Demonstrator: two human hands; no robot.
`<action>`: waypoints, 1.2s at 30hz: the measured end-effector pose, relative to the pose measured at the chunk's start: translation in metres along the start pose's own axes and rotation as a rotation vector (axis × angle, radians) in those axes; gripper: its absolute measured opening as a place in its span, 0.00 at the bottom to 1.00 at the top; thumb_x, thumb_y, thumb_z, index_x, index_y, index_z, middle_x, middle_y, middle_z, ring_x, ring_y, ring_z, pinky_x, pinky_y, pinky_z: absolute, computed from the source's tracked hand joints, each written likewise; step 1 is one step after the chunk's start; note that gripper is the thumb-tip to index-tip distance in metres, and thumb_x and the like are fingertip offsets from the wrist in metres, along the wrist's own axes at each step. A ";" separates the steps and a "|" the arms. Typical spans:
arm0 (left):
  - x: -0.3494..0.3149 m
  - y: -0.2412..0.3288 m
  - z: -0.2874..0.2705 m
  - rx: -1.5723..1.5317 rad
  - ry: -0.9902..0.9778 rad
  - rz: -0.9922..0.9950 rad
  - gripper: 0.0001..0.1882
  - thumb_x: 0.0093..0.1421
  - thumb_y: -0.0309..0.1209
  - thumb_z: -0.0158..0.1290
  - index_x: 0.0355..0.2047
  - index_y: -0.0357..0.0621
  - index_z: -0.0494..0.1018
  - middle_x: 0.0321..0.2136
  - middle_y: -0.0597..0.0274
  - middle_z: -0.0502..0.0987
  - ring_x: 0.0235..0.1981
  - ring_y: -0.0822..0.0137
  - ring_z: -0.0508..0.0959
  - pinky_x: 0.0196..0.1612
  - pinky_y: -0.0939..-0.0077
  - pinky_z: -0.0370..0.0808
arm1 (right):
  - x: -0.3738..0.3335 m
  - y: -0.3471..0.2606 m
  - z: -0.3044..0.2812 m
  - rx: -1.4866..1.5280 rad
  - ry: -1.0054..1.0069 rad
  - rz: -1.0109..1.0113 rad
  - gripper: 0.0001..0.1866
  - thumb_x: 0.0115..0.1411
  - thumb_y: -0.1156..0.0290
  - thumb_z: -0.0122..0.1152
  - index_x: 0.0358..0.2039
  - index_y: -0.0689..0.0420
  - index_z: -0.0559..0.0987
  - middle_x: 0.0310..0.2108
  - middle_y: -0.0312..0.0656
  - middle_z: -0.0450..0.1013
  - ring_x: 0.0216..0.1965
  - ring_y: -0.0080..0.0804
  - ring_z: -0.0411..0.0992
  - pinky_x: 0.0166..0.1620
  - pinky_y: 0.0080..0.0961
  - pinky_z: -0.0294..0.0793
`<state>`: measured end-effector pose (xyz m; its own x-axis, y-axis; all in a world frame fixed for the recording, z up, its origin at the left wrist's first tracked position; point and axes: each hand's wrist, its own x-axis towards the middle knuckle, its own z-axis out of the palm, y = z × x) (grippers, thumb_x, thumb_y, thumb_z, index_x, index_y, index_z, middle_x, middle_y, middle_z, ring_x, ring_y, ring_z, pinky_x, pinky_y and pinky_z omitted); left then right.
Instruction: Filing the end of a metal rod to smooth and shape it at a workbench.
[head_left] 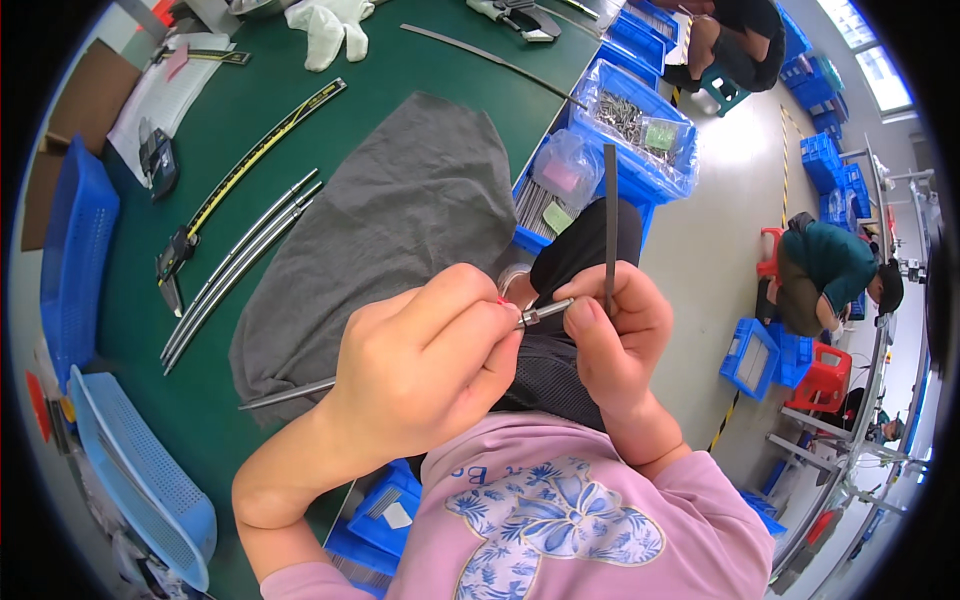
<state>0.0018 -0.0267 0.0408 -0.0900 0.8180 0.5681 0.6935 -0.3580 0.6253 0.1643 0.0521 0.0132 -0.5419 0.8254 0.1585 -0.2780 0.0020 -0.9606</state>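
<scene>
My left hand (420, 350) is closed around a thin metal rod (290, 393), whose long end sticks out to the left over a grey cloth (390, 190). Beyond its fingertips shows the rod's stepped, shiny end piece (540, 314). The thumb and fingers of my right hand (620, 335) pinch the tip of that end piece. A flat dark-grey metal strip (611, 210) stands up from my right hand, held in its fingers. Several similar metal rods (240, 270) lie side by side on the green table (290, 150), left of the cloth, beside a caliper (176, 255) with a black-and-yellow scale.
Blue bins (640, 180) of small metal parts stand right of the table. Blue baskets (150, 470) line the left edge. White gloves (328, 28) and another long strip (480, 55) lie at the back. Two people sit farther off at right, near a red stool (822, 378).
</scene>
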 end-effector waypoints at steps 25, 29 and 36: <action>0.006 0.001 -0.012 0.058 -0.134 0.044 0.09 0.41 0.18 0.60 0.24 0.39 0.71 0.23 0.62 0.70 0.16 0.66 0.72 0.17 0.74 0.67 | -0.007 0.001 -0.001 0.033 -0.034 -0.008 0.03 0.61 0.81 0.55 0.35 0.65 0.74 0.21 0.27 0.68 0.19 0.05 0.56 0.23 0.08 0.50; 0.006 0.002 -0.013 0.121 -0.143 0.095 0.08 0.42 0.22 0.59 0.23 0.40 0.70 0.23 0.62 0.65 0.16 0.65 0.71 0.17 0.71 0.67 | -0.007 0.001 0.001 0.030 -0.019 0.011 0.03 0.60 0.81 0.55 0.35 0.66 0.74 0.20 0.26 0.66 0.18 0.05 0.55 0.22 0.09 0.49; 0.005 -0.001 -0.012 0.135 -0.147 0.104 0.08 0.42 0.22 0.59 0.23 0.40 0.70 0.23 0.62 0.65 0.16 0.65 0.71 0.17 0.71 0.67 | -0.006 0.001 0.001 0.018 -0.027 0.011 0.03 0.61 0.81 0.55 0.36 0.66 0.74 0.21 0.27 0.68 0.18 0.05 0.55 0.22 0.09 0.49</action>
<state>-0.0073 -0.0273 0.0497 0.0856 0.8403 0.5354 0.7837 -0.3886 0.4846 0.1668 0.0469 0.0114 -0.5665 0.8095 0.1544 -0.2858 -0.0173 -0.9581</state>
